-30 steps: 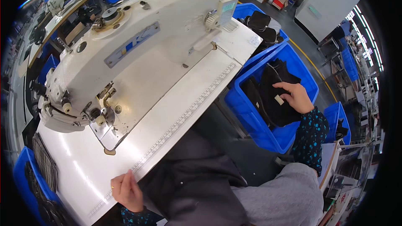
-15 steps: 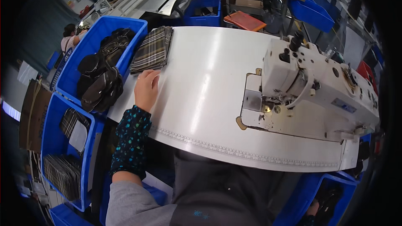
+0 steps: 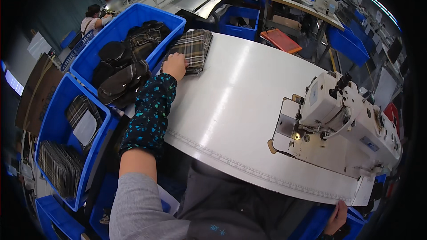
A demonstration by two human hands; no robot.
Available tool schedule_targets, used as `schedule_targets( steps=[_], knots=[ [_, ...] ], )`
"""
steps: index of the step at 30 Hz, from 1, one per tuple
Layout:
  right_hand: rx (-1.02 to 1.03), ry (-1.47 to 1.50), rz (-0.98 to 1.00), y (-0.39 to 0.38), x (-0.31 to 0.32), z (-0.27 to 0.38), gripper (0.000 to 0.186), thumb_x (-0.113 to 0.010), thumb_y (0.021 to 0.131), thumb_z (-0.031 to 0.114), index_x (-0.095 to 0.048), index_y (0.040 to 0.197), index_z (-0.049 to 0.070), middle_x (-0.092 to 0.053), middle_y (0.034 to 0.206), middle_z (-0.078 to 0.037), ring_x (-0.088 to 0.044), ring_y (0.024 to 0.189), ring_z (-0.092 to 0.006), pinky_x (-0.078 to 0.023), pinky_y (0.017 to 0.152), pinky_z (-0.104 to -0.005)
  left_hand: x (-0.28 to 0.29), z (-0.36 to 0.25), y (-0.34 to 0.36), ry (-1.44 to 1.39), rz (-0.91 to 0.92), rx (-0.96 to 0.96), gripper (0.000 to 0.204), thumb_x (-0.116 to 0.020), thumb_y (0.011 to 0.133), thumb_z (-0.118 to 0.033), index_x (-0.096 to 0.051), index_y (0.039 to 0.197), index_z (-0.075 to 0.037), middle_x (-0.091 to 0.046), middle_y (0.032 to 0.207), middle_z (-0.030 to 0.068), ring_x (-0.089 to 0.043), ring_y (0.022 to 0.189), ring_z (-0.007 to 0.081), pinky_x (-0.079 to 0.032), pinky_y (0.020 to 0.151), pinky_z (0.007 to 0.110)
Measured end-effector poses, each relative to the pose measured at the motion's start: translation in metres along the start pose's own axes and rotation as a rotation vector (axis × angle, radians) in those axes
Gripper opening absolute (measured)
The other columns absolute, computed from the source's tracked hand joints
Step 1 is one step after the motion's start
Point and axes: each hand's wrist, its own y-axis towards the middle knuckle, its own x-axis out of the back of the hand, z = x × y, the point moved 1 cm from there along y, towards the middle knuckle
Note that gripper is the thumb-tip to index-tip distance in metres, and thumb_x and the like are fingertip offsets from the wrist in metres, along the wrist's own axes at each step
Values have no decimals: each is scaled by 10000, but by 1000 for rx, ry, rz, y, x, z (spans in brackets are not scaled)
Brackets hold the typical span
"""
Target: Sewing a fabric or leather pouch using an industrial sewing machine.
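A stack of brown, black and white plaid fabric pieces point(image 3: 194, 46) lies at the far left of the white sewing table point(image 3: 235, 106). My left hand point(image 3: 175, 66) is at its near left corner, fingers bent and closed on the edge of the pieces. A dark sleeve cover with teal spots point(image 3: 149, 111) wraps my left forearm. Low at the right, my right hand point(image 3: 336, 218) is beside the table's front edge, its fingers drawn together; what they hold, if anything, is hidden. The white sewing machine point(image 3: 342, 111) stands on the right of the table.
Left of the table, a blue bin point(image 3: 175, 22) holds dark caps. A nearer blue bin point(image 3: 104, 124) contains stacked plaid pieces. Another blue bin point(image 3: 307, 222) sits below the table by my right hand. Farther off, a person point(image 3: 93, 20) sits at the upper left.
My left hand has moved onto the corner of the plaid stack. My right hand has risen out of the lower right bin to the table's front edge. The view has shifted.
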Motion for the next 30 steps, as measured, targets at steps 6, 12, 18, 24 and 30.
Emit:
schedule_targets(
  steps=[6,12,18,24,30],
  knots=[
    [232,292,-43,35,-19,73,182,-635,933,4,-687,1097,-53,-699,1109,-234,-686,992,-395,-543,895,-414,4,8,0,-167,36,37,225,-678,970,-278,-702,1046,-67,-689,1092,156,-609,1104,362,-514,909,486],
    [507,428,-52,64,-48,182,185,-747,807,12,-732,991,33,-742,1024,-137,-711,834,-330,-565,745,-403,29,-29,-23,-172,1,30,240,-653,975,-250,-681,962,-13,-700,981,214,-651,982,411,-513,863,501],
    [704,648,101,76,-58,279,311,-781,783,48,-723,1088,40,-716,1124,-141,-699,890,-297,-560,782,-392,42,-150,-162,-542,542,-298,346,-571,985,-349,-655,1005,-13,-697,937,233,-666,925,437,-527,812,502],
    [770,572,246,81,-79,359,531,-780,828,283,-623,1264,23,-586,1351,-157,-585,1187,-331,-470,1013,-479,42,-165,-192,-975,656,-288,289,-610,1016,-310,-615,965,-26,-654,816,129,-631,766,272,-503,688,385],
    [748,507,241,71,-91,345,570,-801,797,310,-631,1245,2,-591,1273,-171,-569,1200,-379,-447,1035,-517,41,-162,-201,-1214,794,-187,119,-643,1017,-162,-593,1006,-56,-585,813,-38,-524,664,35,-455,570,212]
  ],
)
